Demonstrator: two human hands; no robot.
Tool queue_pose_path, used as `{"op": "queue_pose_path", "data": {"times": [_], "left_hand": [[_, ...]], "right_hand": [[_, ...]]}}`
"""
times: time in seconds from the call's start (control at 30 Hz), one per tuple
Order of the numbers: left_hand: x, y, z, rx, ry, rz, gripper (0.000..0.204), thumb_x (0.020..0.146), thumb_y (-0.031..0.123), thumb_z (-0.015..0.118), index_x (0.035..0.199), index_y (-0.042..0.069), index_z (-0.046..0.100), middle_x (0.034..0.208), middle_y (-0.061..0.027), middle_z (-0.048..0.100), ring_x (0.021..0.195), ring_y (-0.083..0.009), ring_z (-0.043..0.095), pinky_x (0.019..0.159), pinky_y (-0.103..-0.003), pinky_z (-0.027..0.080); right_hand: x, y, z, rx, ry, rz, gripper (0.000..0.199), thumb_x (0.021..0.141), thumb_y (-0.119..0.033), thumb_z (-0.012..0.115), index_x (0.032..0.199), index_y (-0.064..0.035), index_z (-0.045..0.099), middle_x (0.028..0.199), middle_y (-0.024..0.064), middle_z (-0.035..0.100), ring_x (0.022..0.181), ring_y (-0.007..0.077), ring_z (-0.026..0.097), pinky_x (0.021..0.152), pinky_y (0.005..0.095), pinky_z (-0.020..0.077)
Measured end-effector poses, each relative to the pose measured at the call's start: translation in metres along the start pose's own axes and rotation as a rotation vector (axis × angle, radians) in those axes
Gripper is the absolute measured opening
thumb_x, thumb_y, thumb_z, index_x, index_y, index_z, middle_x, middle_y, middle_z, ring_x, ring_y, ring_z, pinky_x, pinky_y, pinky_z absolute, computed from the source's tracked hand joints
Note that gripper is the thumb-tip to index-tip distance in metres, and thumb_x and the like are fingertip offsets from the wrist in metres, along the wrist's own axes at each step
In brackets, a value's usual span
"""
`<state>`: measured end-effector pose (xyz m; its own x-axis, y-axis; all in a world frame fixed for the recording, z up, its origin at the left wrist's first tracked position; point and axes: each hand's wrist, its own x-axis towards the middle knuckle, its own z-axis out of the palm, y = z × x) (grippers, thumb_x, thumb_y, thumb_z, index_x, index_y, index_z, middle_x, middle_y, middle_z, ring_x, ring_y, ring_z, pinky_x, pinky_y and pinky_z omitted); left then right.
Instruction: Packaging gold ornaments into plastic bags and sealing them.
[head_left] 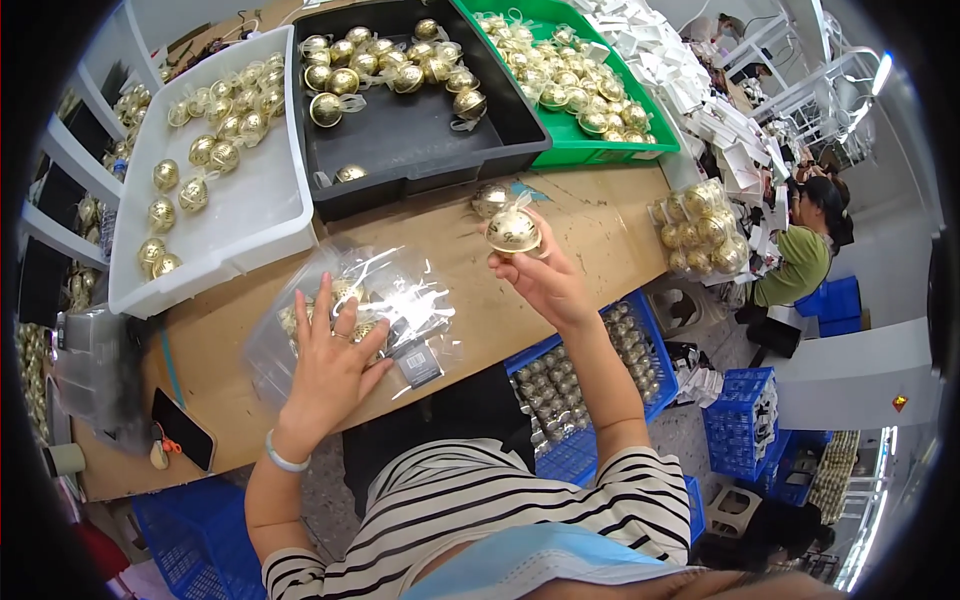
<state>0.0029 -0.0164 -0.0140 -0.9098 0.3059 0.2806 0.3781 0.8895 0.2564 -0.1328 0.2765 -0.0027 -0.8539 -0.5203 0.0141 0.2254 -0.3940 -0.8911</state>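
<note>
My right hand (545,272) is raised over the table, its fingers and thumb closed around a shiny gold ball ornament (512,230) with dark lettering and a pale ribbon on top. Just behind it on the table sits another gold ball (489,200). My left hand (332,352) lies with fingers spread on a clear plastic package (400,290). Several gold balls show through the plastic around those fingers, partly hidden by the hand. A dark label (417,362) is on the package's near right corner.
Behind my hands stand a white tray (215,262), a black tray (430,172) and a green tray (605,152) with gold balls. Packed balls (700,230) are at the table's right end. A phone (184,428) and orange-handled scissors (165,443) lie left. Blue crates (665,385) stand below; a person (805,245) sits right.
</note>
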Motion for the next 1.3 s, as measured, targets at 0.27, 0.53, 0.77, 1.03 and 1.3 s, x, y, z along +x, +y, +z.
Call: {"op": "queue_pose_path", "data": {"times": [0.27, 0.53, 0.77, 1.03, 1.3], "left_hand": [[0.001, -0.001, 0.001, 0.002, 0.003, 0.001, 0.045, 0.079, 0.031, 0.082, 0.119, 0.016, 0.068, 0.133, -0.0199, 0.048, 0.145, -0.0489, 0.029, 0.117, -0.072, 0.018], [0.0, -0.001, 0.0, 0.028, -0.006, 0.002, 0.048, 0.078, 0.031, 0.082, 0.121, 0.016, 0.066, 0.133, -0.0184, 0.047, 0.146, -0.0481, 0.028, 0.117, -0.071, 0.018], [-0.001, -0.002, 0.001, 0.0, -0.007, -0.015, 0.06, 0.079, 0.03, 0.082, 0.132, 0.014, 0.057, 0.132, -0.0183, 0.047, 0.146, -0.0485, 0.027, 0.117, -0.071, 0.018], [-0.003, -0.008, 0.003, -0.082, 0.031, 0.0, 0.082, 0.08, 0.03, 0.082, 0.148, 0.011, 0.039, 0.135, -0.0194, 0.047, 0.147, -0.0476, 0.027, 0.117, -0.071, 0.016], [0.004, -0.004, -0.006, -0.003, -0.053, -0.004, 0.075, 0.078, 0.031, 0.082, 0.147, 0.026, 0.052, 0.133, -0.018, 0.047, 0.141, -0.0492, 0.03, 0.114, -0.072, 0.019]], "right_hand": [[-0.02, 0.034, -0.03, -0.853, 0.061, -0.095, 0.058, 0.097, 0.0, 0.059, 0.148, -0.0011, 0.032, 0.137, 0.0192, 0.046, 0.122, 0.0267, 0.054, 0.103, 0.0373, 0.0454], [-0.023, 0.019, -0.038, -1.496, 0.125, -0.314, 0.061, 0.092, -0.006, 0.066, 0.146, -0.0001, 0.04, 0.139, 0.024, 0.043, 0.131, 0.0421, 0.043, 0.113, 0.0434, 0.0358], [-0.006, 0.042, -0.04, -1.737, 0.428, -0.379, 0.063, 0.086, -0.011, 0.077, 0.14, -0.0012, 0.047, 0.133, 0.0235, 0.047, 0.122, 0.0423, 0.047, 0.105, 0.0462, 0.041], [0.036, 0.046, 0.0, -1.132, -0.262, -0.094, 0.066, 0.082, -0.012, 0.082, 0.14, -0.0031, 0.052, 0.131, 0.0165, 0.051, 0.126, 0.0307, 0.05, 0.11, 0.0397, 0.0399], [0.062, 0.082, 0.025, -0.71, -0.293, -0.139, 0.051, 0.082, -0.003, 0.081, 0.129, -0.002, 0.062, 0.131, 0.0112, 0.058, 0.126, 0.0208, 0.056, 0.102, 0.0348, 0.0512]]}}
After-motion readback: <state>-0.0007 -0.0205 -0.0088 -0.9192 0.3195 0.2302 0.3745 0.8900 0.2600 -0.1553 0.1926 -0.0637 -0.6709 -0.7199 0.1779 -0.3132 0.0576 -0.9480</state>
